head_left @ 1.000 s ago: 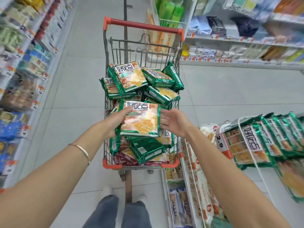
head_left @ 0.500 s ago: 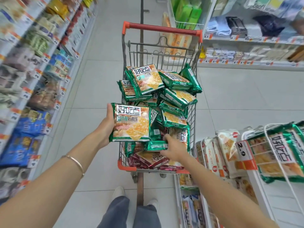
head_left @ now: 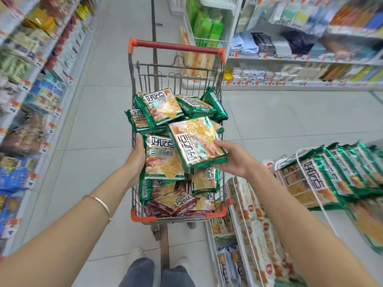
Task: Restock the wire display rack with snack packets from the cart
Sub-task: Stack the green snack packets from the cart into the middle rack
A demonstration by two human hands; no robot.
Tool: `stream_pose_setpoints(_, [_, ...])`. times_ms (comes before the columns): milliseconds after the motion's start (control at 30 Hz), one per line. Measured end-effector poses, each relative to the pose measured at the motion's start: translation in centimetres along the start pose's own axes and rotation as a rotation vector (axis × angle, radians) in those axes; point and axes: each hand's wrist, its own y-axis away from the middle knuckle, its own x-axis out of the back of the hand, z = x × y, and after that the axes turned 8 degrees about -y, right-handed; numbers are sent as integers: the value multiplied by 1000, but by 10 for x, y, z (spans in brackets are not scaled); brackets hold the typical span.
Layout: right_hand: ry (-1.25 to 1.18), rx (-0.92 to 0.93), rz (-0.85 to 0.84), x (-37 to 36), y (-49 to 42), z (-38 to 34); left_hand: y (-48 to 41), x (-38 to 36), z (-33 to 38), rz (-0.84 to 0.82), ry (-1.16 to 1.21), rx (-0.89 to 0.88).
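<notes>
A metal cart [head_left: 176,47] with orange trim stands in front of me, piled with green snack packets [head_left: 159,108]. My left hand [head_left: 135,155] grips one green packet [head_left: 163,160] by its left edge, above the cart's near half. My right hand [head_left: 235,157] pinches a second green packet [head_left: 196,141] at its right end, thumb on top, held tilted over the first one. The white wire display rack [head_left: 310,179] is at the right, with a row of the same green packets [head_left: 335,172] standing in it.
Stocked shelves line the aisle on the left [head_left: 27,83] and at the back right [head_left: 300,59]. Lower rack tiers hold white and orange packets [head_left: 250,206] beside the cart. Dark red packets [head_left: 159,210] lie at the cart's near end. My feet [head_left: 136,255] are behind the cart.
My right hand has lifted a second green packet out of the cart and holds it above the first. My left hand keeps its packet, now nearer the cart's middle.
</notes>
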Motion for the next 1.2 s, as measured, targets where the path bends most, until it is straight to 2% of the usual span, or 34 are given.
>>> stream_pose_setpoints(67, [-32, -2, -4, -11, 6, 9, 11, -21, 15, -30, 0, 9])
stream_pose_setpoints(167, [170, 33, 94, -25, 12, 23, 41, -53, 38, -39, 2, -96])
stream_pose_setpoints(300, [370, 60, 163, -33, 21, 32, 37, -74, 39, -77, -58, -170])
stream_pose_setpoints(400, [596, 22, 369, -31, 45, 20, 36, -77, 47, -102, -159, -231])
stream_pose_setpoints(433, [604, 94, 496, -26, 53, 14, 34, -78, 51, -138, -187, -257])
stream_pose_setpoints(467, [578, 206, 619, -21, 63, 8, 37, -79, 56, -189, -220, -269])
stream_pose_setpoints(533, [497, 342, 658, -7, 85, -2, 38, -85, 70, -309, -299, -265])
stream_pose_setpoints(633, [491, 160, 508, 3, 118, 3, 52, -116, 92, -646, -304, -247])
stream_pose_setpoints(667, [472, 141, 512, 12, 126, 7, 57, -132, 98, -729, -326, -262])
stream_pose_setpoints(733, [371, 230, 575, 32, 148, 18, 72, -169, 108, -818, -404, -347])
stream_pose_setpoints(833, [160, 423, 804, 79, 192, 31, 113, -235, 119, -929, -487, -508])
stream_pose_setpoints(933, [80, 540, 1048, 115, 251, 47, 154, -306, 119, -1024, -721, -767])
stream_pose_setpoints(1000, [40, 568, 1202, 129, 290, 59, 176, -350, 112, -1024, -863, -929])
stream_pose_setpoints(1100, [14, 634, 1333, 153, 322, 84, 190, -407, 91, -1057, -959, -1092])
stream_pose_setpoints(1200, [5, 648, 1365, 184, 315, 100, 184, -450, 71, -1048, -1212, -1288])
